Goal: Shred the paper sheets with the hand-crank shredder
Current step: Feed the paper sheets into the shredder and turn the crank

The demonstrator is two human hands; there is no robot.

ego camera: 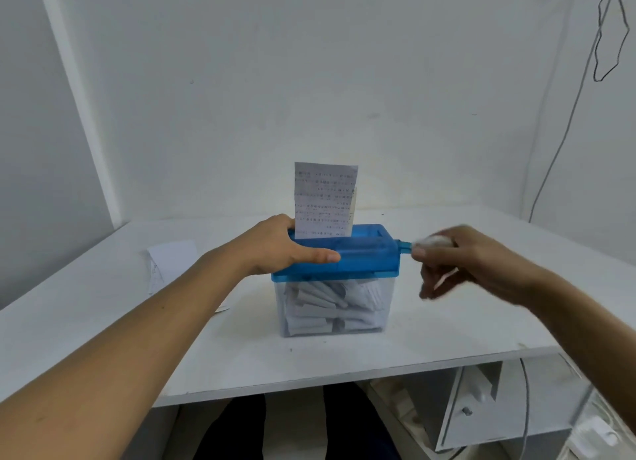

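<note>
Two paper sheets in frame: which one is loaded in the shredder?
The upright sheet with printed text, standing in the blue shredder slot. The other sheet lies flat on the table, far left.

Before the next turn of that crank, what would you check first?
1. The sheet stands upright in the slot: ok.
2. The left hand holds the blue lid steady: ok.
3. The right hand has its grip on the crank knob: ok, though blurred.
4. The holding hand is away from the slot: cannot tell, its far side is hidden.
5. Room in the clear bin: not ok, the shreds pile close to the lid.
</note>
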